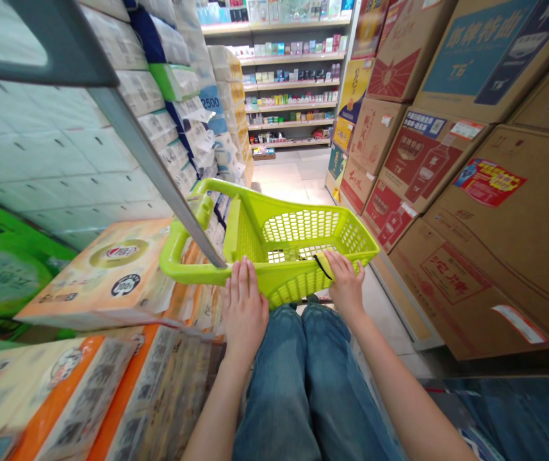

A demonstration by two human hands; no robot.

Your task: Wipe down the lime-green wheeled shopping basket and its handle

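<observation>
A lime-green plastic shopping cart basket point(298, 224) with a mesh floor and walls stands right in front of my legs. My left hand point(244, 310) lies over its near rim, fingers together. My right hand point(345, 285) grips the rim further right, beside a black cord loop point(323, 267) on a yellow patch. The cart's curved handle point(178, 256) sticks out to the left. A grey metal shelf upright point(159, 173) ends just above my left hand. Anything low in the basket is hard to make out.
Stacked tissue packs point(111, 282) line the left of the aisle. Cardboard liquor cartons point(451, 211) are piled on the right. Shelves of small boxed goods point(293, 83) stand at the far end, beyond a tiled floor point(293, 179). My blue jeans point(284, 384) fill the bottom.
</observation>
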